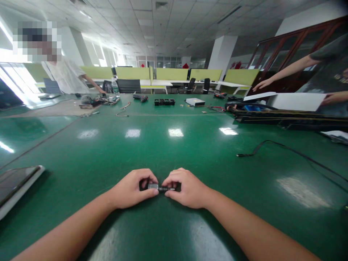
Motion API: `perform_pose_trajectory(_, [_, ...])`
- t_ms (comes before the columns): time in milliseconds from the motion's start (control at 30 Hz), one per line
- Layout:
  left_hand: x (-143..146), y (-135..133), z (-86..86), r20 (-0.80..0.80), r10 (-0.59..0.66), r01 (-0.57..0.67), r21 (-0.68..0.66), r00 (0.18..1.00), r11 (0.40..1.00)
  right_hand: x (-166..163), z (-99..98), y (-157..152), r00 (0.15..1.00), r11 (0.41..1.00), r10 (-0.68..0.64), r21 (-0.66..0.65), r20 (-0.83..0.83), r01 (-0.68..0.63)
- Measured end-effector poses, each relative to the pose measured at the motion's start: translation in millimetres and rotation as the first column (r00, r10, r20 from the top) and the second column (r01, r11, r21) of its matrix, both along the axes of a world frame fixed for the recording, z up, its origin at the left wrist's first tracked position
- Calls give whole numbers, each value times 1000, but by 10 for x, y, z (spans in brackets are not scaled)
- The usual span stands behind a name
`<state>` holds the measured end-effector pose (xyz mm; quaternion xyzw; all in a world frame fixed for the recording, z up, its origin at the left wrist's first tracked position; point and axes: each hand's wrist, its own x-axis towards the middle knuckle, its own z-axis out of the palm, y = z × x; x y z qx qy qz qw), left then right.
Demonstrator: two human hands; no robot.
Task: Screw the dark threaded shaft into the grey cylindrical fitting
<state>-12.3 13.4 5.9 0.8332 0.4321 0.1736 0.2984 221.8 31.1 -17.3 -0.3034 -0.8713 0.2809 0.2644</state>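
Just above the green tabletop, my left hand is closed round a silver cylinder that looks like a small motor. Its thumb lies along the near side, and the curled fingers hide the cylinder's left end. A dark ribbed shaft with a thin bright tip sticks out to the right. My right hand pinches at this shaft, thumb in front and fingers behind. Both wrists rest close to the table, and the part lies level between the two hands.
A tablet-like device lies at the left edge. A black cable crosses the right side. Farther back are a black tray, a white-and-silver box and piled parts. Co-workers stand at far left and right, the latter holding a white box.
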Motion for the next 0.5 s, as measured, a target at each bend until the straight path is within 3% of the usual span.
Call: perform_pose_trajectory(500, [32,-16,28,-33,10,-9,31,999,999,6,17,-29,999,1000,-2,27,39,1])
